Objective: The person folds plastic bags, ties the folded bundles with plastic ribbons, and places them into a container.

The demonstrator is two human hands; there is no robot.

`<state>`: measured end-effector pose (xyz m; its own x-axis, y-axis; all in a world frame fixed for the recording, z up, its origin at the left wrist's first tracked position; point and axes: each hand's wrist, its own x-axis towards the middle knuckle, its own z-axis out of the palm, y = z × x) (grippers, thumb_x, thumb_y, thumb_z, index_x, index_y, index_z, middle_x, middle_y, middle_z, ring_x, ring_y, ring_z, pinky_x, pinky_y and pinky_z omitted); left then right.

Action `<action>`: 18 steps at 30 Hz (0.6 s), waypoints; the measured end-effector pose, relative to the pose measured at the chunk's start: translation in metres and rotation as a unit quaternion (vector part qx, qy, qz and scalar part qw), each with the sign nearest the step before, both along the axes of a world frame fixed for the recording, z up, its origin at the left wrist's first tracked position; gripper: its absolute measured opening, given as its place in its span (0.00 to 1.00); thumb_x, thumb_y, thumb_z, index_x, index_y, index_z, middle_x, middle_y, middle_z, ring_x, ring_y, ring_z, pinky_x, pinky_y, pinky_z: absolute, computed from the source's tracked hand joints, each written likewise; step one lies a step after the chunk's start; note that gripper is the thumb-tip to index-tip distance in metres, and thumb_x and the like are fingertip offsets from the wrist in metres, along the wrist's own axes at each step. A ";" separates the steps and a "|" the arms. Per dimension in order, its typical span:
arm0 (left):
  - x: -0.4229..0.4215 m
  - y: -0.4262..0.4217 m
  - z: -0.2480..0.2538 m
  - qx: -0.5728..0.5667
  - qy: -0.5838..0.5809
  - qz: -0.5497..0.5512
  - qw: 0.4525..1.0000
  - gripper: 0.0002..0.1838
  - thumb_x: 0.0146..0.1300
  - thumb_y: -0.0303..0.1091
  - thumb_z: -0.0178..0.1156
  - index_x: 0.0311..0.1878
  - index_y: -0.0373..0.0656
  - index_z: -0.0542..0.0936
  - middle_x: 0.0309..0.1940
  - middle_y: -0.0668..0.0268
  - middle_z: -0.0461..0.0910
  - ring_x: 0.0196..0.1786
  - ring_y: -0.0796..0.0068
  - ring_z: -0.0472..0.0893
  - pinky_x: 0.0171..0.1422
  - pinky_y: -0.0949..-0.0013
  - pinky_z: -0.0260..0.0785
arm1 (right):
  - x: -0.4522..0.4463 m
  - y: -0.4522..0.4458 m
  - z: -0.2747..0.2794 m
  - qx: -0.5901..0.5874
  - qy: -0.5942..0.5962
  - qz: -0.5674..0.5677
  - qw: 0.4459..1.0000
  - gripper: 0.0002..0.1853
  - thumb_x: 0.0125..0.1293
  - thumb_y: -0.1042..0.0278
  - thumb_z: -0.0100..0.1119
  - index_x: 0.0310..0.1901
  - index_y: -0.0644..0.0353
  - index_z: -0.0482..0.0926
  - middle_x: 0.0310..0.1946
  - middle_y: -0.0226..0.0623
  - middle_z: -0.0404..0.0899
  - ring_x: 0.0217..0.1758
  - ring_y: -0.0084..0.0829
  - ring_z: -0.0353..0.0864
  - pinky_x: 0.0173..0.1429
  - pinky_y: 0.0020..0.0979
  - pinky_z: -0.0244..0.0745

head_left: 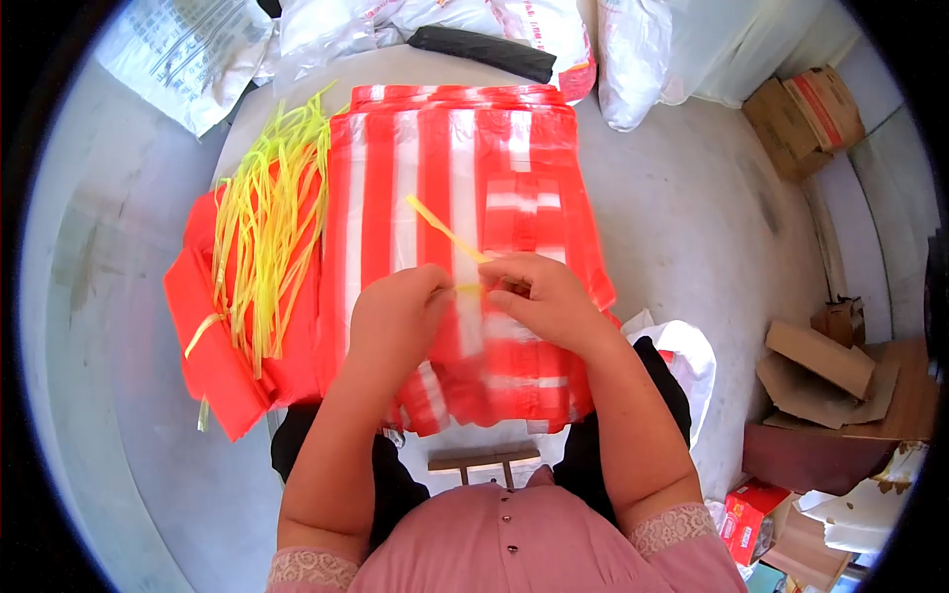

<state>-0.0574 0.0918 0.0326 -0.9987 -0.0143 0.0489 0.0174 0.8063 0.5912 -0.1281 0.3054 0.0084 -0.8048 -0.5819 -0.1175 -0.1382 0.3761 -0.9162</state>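
Observation:
A stack of red-and-white striped plastic bags [381, 178] lies before me. Both hands are over its near part, above a folded striped bundle [524, 381]. My right hand [544, 301] pinches a yellow plastic strip [440, 225], whose free end points up and left over the bags. My left hand [400, 311] has its fingers closed at the same strip, slightly blurred, and a short yellow stretch shows between the two hands. Many loose yellow strips [267, 227] hang in a bunch left of the stack, over a red folded bundle [232, 381] tied with yellow.
At the far edge of the table lies a black roll [482, 52], with white sacks [445, 20] behind it. Cardboard boxes [806, 119] stand at the far right, and opened cardboard [820, 376] is nearer. A white bag [692, 366] sits beside my right leg.

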 end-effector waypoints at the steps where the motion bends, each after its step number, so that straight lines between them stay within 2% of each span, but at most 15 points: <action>1: 0.001 0.000 0.003 0.080 -0.019 0.002 0.997 0.08 0.67 0.25 0.68 0.48 0.37 0.85 0.39 0.59 0.88 0.42 0.57 0.88 0.50 0.61 0.79 | 0.000 0.001 -0.002 -0.013 0.013 0.002 1.000 0.19 0.69 0.73 0.68 0.61 0.64 0.84 0.47 0.37 0.85 0.44 0.25 0.82 0.50 0.29 0.79; 3: 0.002 0.002 -0.007 0.211 -0.015 -0.019 0.977 0.11 0.67 0.21 0.68 0.52 0.38 0.86 0.43 0.59 0.89 0.46 0.64 0.88 0.52 0.65 0.78 | 0.001 0.002 -0.006 -0.040 0.040 0.009 0.998 0.19 0.69 0.73 0.69 0.60 0.63 0.85 0.46 0.35 0.84 0.43 0.24 0.81 0.48 0.29 0.79; 4: 0.002 0.003 -0.010 0.276 -0.013 -0.028 0.961 0.14 0.66 0.20 0.68 0.54 0.39 0.86 0.45 0.60 0.89 0.48 0.67 0.88 0.53 0.67 0.78 | 0.002 0.002 -0.004 -0.028 0.059 0.018 0.998 0.18 0.69 0.70 0.69 0.59 0.62 0.85 0.46 0.38 0.85 0.44 0.30 0.83 0.49 0.33 0.79; 6: 0.001 0.012 -0.005 0.284 0.030 -0.082 0.955 0.17 0.64 0.18 0.69 0.56 0.39 0.86 0.45 0.60 0.88 0.48 0.69 0.87 0.52 0.68 0.77 | 0.002 0.001 0.003 -0.002 0.097 0.038 0.995 0.16 0.69 0.66 0.70 0.56 0.61 0.86 0.45 0.45 0.87 0.47 0.43 0.87 0.53 0.41 0.81; 7: 0.001 0.019 -0.002 0.288 0.051 -0.108 0.950 0.18 0.63 0.17 0.69 0.56 0.39 0.86 0.46 0.60 0.87 0.48 0.71 0.86 0.52 0.69 0.77 | 0.003 0.002 0.004 -0.011 0.078 0.030 0.996 0.15 0.70 0.66 0.69 0.55 0.61 0.86 0.45 0.45 0.86 0.47 0.43 0.86 0.53 0.41 0.80; 10: 0.003 0.038 -0.001 0.404 0.092 -0.045 0.909 0.21 0.62 0.17 0.70 0.59 0.40 0.85 0.47 0.61 0.86 0.48 0.71 0.85 0.51 0.68 0.77 | 0.006 0.003 0.005 -0.018 0.039 0.008 0.999 0.12 0.72 0.67 0.67 0.52 0.61 0.86 0.44 0.47 0.86 0.47 0.46 0.86 0.52 0.42 0.80; 13: -0.001 0.042 -0.004 0.284 0.116 -0.008 0.952 0.23 0.62 0.18 0.69 0.61 0.40 0.84 0.45 0.60 0.85 0.44 0.67 0.85 0.49 0.66 0.77 | 0.007 0.005 0.004 -0.009 0.046 -0.001 0.999 0.10 0.73 0.68 0.65 0.50 0.62 0.84 0.44 0.48 0.86 0.49 0.47 0.86 0.53 0.42 0.80; 16: -0.008 0.040 -0.019 0.181 0.110 -0.061 0.975 0.19 0.62 0.20 0.70 0.57 0.38 0.85 0.43 0.58 0.84 0.42 0.62 0.84 0.47 0.64 0.77 | 0.005 0.006 0.001 -0.051 0.052 -0.005 0.997 0.09 0.74 0.68 0.64 0.49 0.63 0.83 0.44 0.48 0.86 0.49 0.48 0.86 0.54 0.42 0.79; 18: -0.007 0.042 -0.018 0.165 0.109 -0.034 0.980 0.12 0.64 0.24 0.69 0.51 0.38 0.86 0.41 0.56 0.84 0.41 0.57 0.85 0.46 0.62 0.78 | 0.007 0.005 -0.001 -0.093 0.030 -0.024 0.995 0.09 0.74 0.67 0.63 0.48 0.64 0.81 0.45 0.49 0.86 0.49 0.49 0.86 0.54 0.42 0.79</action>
<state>-0.0640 0.1340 0.0145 -0.9643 0.0002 0.2648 0.2186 0.5649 0.7956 -0.1207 0.3107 0.0077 -0.8347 -0.5493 0.0381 -0.1805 0.2076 -0.9614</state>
